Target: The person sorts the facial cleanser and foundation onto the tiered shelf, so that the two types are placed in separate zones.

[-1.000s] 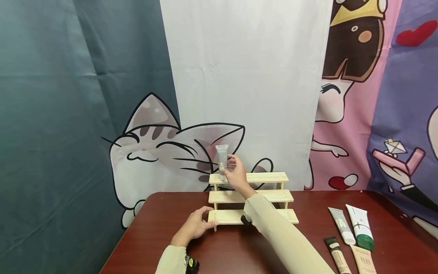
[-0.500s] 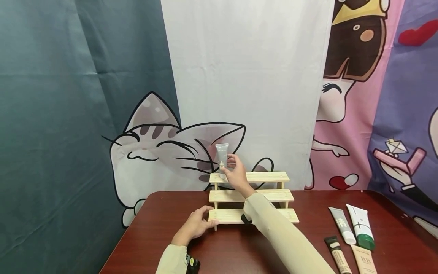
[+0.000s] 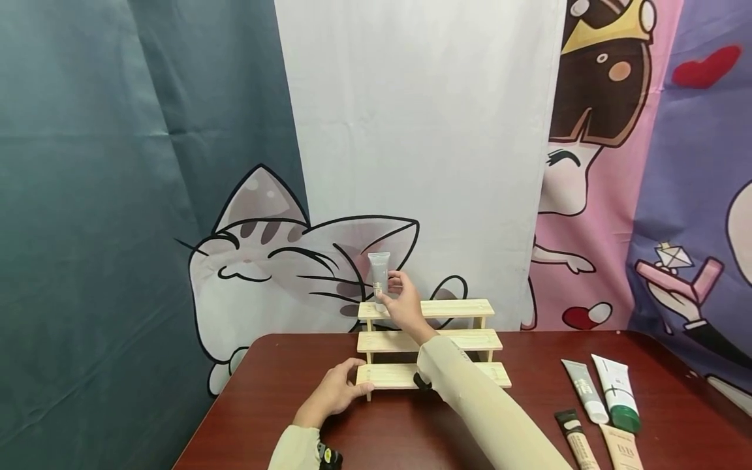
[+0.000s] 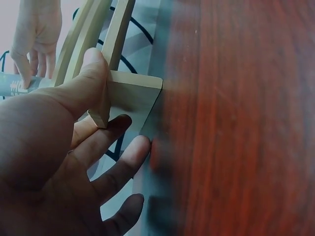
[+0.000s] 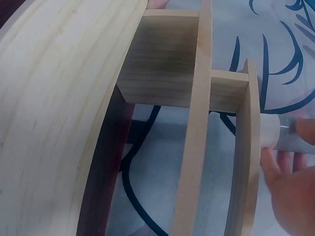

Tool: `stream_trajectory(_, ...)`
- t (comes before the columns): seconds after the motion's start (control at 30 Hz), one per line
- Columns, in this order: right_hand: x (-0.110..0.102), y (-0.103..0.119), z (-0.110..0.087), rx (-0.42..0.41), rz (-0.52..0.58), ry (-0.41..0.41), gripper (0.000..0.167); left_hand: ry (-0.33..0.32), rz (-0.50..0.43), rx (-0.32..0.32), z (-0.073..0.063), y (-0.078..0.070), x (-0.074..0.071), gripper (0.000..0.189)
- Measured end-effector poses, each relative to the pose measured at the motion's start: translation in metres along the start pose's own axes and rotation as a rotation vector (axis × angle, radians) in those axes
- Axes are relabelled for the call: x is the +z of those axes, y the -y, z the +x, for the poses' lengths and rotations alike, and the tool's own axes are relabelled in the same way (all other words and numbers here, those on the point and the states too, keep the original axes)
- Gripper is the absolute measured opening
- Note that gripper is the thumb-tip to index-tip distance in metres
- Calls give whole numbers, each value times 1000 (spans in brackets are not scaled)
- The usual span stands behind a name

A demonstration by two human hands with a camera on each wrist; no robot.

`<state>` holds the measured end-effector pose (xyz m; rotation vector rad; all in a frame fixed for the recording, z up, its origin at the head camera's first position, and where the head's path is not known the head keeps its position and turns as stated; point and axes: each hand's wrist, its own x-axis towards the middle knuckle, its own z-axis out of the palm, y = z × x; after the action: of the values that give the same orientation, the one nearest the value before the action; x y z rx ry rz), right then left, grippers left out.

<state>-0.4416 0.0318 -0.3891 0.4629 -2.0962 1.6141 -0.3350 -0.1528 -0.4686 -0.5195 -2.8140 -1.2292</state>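
A light wooden three-step rack (image 3: 464, 340) stands on the table. My right hand (image 3: 403, 304) pinches a grey squeeze tube (image 3: 379, 269) between thumb and fingers at the left end of the top step. The tube stands upright, white cap (image 5: 269, 131) down, its cap end right at the step's surface. At the rack's lower left corner, my left hand (image 3: 336, 391) grips the end of the bottom step. In the left wrist view, the left thumb (image 4: 91, 73) lies over the step and some fingers reach beneath it.
On the table's right side lie a grey tube (image 3: 585, 390), a white tube with a green cap (image 3: 615, 390), a dark-ended beige tube (image 3: 577, 440) and a beige BB tube (image 3: 621, 448). A printed cloth (image 3: 411, 130) hangs behind the table.
The head view has shifted slightly. Both hands keep their places, the right on the grey tube and the left on the rack.
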Motion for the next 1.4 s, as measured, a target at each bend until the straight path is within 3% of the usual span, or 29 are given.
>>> stream_trajectory(0.47,-13,-3,-5,60,-4,37,63,-8,96,41,2,1,-3,58)
stream_trajectory(0.97,-57,-10,-20,129,24,32,69,-7,64,31,1,4,-1,62)
stream_trajectory(1.4,-83,0,-35,148,-31,58,75,-16,36,50,3,6,-2,63)
